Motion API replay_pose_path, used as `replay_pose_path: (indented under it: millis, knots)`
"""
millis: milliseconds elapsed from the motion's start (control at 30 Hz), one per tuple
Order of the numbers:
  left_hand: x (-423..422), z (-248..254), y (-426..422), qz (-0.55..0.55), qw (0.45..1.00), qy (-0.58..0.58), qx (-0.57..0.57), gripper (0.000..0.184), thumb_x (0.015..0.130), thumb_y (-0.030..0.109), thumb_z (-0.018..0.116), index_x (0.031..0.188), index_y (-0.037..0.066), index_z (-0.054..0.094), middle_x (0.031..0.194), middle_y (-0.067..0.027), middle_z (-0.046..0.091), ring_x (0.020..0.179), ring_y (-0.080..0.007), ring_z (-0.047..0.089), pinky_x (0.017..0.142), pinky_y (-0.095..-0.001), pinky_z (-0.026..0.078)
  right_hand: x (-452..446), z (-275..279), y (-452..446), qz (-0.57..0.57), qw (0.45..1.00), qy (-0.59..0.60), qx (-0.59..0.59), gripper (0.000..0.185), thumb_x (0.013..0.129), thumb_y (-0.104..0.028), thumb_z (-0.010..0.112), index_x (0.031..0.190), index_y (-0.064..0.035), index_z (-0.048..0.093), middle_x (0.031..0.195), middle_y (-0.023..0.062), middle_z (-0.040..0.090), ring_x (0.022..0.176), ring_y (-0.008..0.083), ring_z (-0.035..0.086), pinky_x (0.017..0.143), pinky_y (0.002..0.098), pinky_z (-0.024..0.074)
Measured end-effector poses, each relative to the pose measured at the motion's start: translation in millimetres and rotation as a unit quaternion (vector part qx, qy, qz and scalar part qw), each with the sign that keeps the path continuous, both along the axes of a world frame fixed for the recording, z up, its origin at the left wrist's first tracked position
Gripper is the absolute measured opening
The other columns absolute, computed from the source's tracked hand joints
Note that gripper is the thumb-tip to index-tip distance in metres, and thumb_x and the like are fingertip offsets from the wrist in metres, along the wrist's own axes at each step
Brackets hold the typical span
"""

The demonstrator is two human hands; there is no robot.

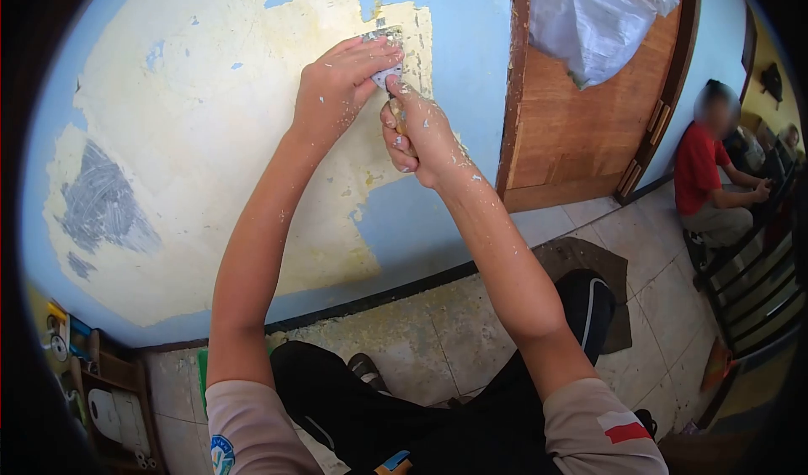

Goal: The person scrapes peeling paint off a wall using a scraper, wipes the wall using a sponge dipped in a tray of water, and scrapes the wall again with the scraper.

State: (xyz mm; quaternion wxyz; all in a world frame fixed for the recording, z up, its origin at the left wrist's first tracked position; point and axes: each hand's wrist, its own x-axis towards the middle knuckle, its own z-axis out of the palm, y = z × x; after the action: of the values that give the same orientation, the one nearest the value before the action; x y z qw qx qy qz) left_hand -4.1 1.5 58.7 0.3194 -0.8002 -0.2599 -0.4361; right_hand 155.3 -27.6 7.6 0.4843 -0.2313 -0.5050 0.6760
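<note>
A paint scraper with a metal blade and a yellowish handle is held against the wall, where blue paint has come off over a wide cream patch. My right hand is closed around its handle, thumb up near the blade. My left hand grips the blade part from the left, its fingers pressed together over the metal. Pale paint flakes stick to both hands and forearms. The fingers partly cover the blade, and its edge is hard to make out.
Right of the wall stands a brown wooden door with a white plastic bag hanging on it. A person in a red shirt sits at the far right beside a dark slatted rail. A wooden shelf stands lower left.
</note>
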Motion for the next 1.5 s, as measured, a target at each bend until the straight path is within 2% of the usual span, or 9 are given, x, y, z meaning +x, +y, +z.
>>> replay_pose_path:
  millis: [667,700,933,1000,1133,1233,1367,1467,1500]
  knots:
    - [8,11,3,-0.029,0.997,-0.022,-0.065,0.042,0.078,-0.009,0.067,0.112,0.010,0.080,0.115,-0.0065,0.078,0.119,-0.0264,0.070,0.101,-0.0349,0.056,5,13,-3,0.016,0.997,0.057,-0.043,0.050,0.105,-0.053,0.049,0.074,-0.0148,0.047,0.053,-0.0025,0.037,0.037,0.0114,0.024,0.040,0.0300,0.0208]
    - [9,12,5,-0.033,0.999,-0.014,-0.023,0.039,0.074,-0.007,0.069,0.106,0.012,0.081,0.108,-0.0035,0.079,0.113,-0.0235,0.072,0.091,-0.0330,0.060,6,12,-4,0.012,0.997,0.055,-0.043,0.050,0.105,-0.054,0.049,0.074,-0.0148,0.047,0.053,-0.0024,0.037,0.037,0.0115,0.024,0.040,0.0301,0.0213]
    - [12,10,8,-0.041,0.998,-0.024,-0.034,0.039,0.074,-0.009,0.067,0.105,0.011,0.080,0.108,-0.0038,0.079,0.114,-0.0246,0.072,0.093,-0.0342,0.060,12,10,-2,0.010,0.999,0.041,-0.031,0.051,0.106,-0.055,0.048,0.075,-0.0141,0.048,0.053,-0.0019,0.037,0.036,0.0120,0.026,0.040,0.0299,0.0214]
    - [15,5,-1,-0.010,0.999,-0.009,-0.030,0.042,0.075,-0.011,0.069,0.111,0.009,0.079,0.113,-0.0080,0.078,0.118,-0.0273,0.070,0.102,-0.0373,0.056,15,4,-1,0.032,0.999,0.035,-0.022,0.052,0.106,-0.056,0.048,0.075,-0.0137,0.048,0.053,-0.0016,0.038,0.036,0.0120,0.026,0.040,0.0294,0.0224]
    - [20,-16,-12,0.027,0.998,0.051,0.009,0.042,0.075,-0.009,0.071,0.113,0.010,0.078,0.115,-0.0075,0.077,0.118,-0.0261,0.070,0.104,-0.0394,0.054,30,-26,3,0.055,0.998,0.033,-0.020,0.052,0.106,-0.056,0.047,0.076,-0.0137,0.048,0.052,-0.0016,0.038,0.036,0.0115,0.027,0.040,0.0290,0.0239]
    - [20,-38,-36,0.057,0.993,0.094,-0.035,0.043,0.075,-0.006,0.074,0.115,0.011,0.076,0.120,-0.0062,0.075,0.119,-0.0252,0.069,0.105,-0.0415,0.053,42,-61,-3,0.115,0.992,0.043,-0.029,0.053,0.108,-0.056,0.044,0.076,-0.0137,0.049,0.051,-0.0014,0.038,0.035,0.0104,0.027,0.039,0.0286,0.0240]
    - [32,-60,-76,0.015,0.963,0.162,-0.215,0.043,0.076,0.002,0.079,0.119,0.011,0.075,0.124,-0.0061,0.073,0.120,-0.0255,0.068,0.103,-0.0416,0.054,53,-123,-4,0.155,0.986,0.017,-0.061,0.052,0.108,-0.054,0.043,0.076,-0.0134,0.049,0.051,-0.0020,0.037,0.038,0.0092,0.029,0.040,0.0276,0.0251]
    - [35,-73,-88,0.002,0.917,0.190,-0.352,0.043,0.079,0.010,0.081,0.122,0.011,0.073,0.124,-0.0069,0.073,0.121,-0.0260,0.067,0.103,-0.0416,0.054,48,-160,12,0.101,0.992,-0.031,-0.074,0.052,0.108,-0.050,0.043,0.074,-0.0116,0.049,0.051,-0.0013,0.040,0.041,0.0086,0.035,0.040,0.0273,0.0276]
    - [34,-76,-89,0.012,0.894,0.193,-0.405,0.044,0.081,0.014,0.081,0.124,0.011,0.072,0.124,-0.0074,0.073,0.121,-0.0266,0.067,0.104,-0.0415,0.054,45,-169,16,0.017,0.996,-0.081,0.023,0.056,0.108,-0.052,0.045,0.070,-0.0111,0.050,0.051,-0.0016,0.042,0.042,0.0084,0.038,0.041,0.0270,0.0284]
